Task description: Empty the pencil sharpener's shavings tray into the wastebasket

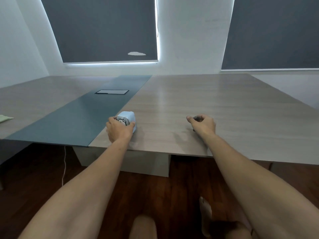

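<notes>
Holding sharpener near front edge of surface, L hand grip wrapped round it. R hand grip closed on small dark item, prob. tray. Wastebasket not in view; next: locate it, tip.

A wide table of pale wood grain carries a dark blue-grey strip running back from its near edge (a rectangular hatch is set into it). A light blue pencil sharpener stands near the front edge, beside the strip; a pale green cloth lies at far left.
</notes>
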### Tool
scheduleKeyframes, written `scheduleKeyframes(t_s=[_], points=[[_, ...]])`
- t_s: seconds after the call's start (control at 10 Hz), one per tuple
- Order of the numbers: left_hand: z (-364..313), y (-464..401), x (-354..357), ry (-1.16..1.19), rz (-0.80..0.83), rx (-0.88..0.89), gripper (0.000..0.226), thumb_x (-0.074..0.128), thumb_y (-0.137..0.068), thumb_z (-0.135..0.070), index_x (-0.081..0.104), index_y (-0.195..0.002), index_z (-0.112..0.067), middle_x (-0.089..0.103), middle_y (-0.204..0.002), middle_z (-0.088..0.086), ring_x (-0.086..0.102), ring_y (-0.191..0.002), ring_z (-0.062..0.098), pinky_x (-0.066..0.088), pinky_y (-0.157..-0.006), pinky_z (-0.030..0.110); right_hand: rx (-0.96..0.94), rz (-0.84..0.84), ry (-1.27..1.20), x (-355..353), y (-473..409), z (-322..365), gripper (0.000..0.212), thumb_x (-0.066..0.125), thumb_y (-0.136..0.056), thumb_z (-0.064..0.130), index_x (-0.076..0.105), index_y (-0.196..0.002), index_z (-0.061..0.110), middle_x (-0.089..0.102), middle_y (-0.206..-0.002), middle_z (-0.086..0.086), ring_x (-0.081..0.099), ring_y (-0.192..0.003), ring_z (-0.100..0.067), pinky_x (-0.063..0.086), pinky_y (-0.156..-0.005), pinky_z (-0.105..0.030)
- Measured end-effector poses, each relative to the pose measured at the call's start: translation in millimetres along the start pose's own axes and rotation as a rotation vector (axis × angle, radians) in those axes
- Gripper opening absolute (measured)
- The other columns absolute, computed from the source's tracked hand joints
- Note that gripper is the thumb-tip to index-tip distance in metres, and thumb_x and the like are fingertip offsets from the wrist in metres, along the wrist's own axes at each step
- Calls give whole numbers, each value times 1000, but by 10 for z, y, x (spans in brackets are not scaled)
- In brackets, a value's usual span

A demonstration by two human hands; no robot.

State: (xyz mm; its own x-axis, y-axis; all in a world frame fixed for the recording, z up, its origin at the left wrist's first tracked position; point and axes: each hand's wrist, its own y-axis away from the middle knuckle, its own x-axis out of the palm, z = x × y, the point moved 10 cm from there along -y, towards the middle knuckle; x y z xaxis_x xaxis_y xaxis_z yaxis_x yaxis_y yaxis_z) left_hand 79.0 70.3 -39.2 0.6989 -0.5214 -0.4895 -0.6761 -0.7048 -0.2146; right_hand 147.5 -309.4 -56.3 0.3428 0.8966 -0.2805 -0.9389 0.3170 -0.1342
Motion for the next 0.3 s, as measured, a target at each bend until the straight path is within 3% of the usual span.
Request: scheduleKeyframes(t_s=[0.1,0.2,0.3], points=[[-231,46,-44,-87,-78,93,96,80,-66,-44,34,-141,-5,43,-142,16,40,-131,35,36,-106,46,-96,-25,188,-191,-15,9,30,65,-77,50,68,-83,21,69,-86,6,65,-99,-20,44,-76,-25],[-721,244,14,-126,-128,338,92,73,-72,-50,35,-142,-4,39,-148,16,32,-139,33,29,-113,46,-166,-39,462,-368,-1,11,51,56,-81,55,69,-113,18,67,-120,-6,54,-121,-26,45,-93,-35],[-1089,489,370,-160,-1,546,83,66,-78,-50,39,-141,-3,37,-152,17,28,-143,32,23,-117,44,-253,-32,677,-408,15,-9,61,49,-88,55,59,-132,14,59,-138,-9,45,-132,-29,38,-106,-39]])
